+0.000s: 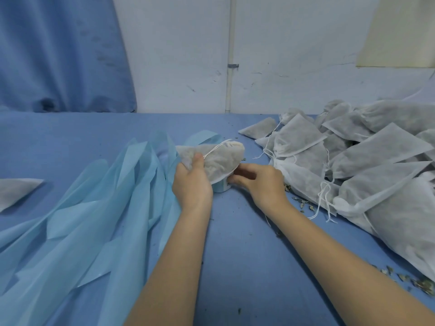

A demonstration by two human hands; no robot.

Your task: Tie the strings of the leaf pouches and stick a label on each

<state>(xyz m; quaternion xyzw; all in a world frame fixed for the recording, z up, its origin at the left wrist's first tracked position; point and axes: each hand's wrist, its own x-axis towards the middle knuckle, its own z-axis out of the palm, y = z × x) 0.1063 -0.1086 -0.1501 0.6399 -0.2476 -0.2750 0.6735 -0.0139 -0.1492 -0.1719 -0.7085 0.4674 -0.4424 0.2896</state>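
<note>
While the left hand (191, 182) grips a leaf pouch (215, 158) (strings (216, 148) trailing), right hand (261, 182) fingers pinch a pale label (222, 185) beneath it, above the blue bench (247, 243).

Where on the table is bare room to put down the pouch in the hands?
Bare blue cloth lies behind the blue strips, up to the wall, and between the two forearms near the front edge. The right side is crowded by the heap of pouches and leaf crumbs.
</note>
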